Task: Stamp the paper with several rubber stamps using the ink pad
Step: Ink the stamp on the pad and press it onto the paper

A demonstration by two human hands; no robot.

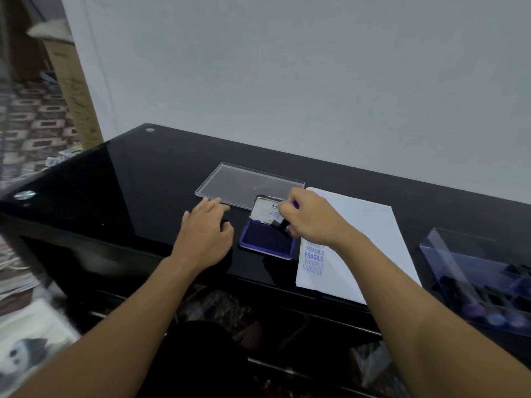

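An open ink pad [264, 244] with a dark blue pad and a raised metal lid lies on the black glass table. My right hand [313, 218] grips a rubber stamp [283, 224] with a purple top, its black base down at the pad's right side. To the right lies a white sheet of paper [365, 237] bearing blue FRAGILE and SAMPLE prints along its left edge. My left hand [202, 238] rests flat on the table just left of the ink pad, fingers relaxed and holding nothing.
A clear plastic lid [230, 179] lies behind the ink pad. A transparent box [448, 254] holding several more stamps stands at the far right. The black table's [129, 182] front edge runs below the paper; a wall rises behind it.
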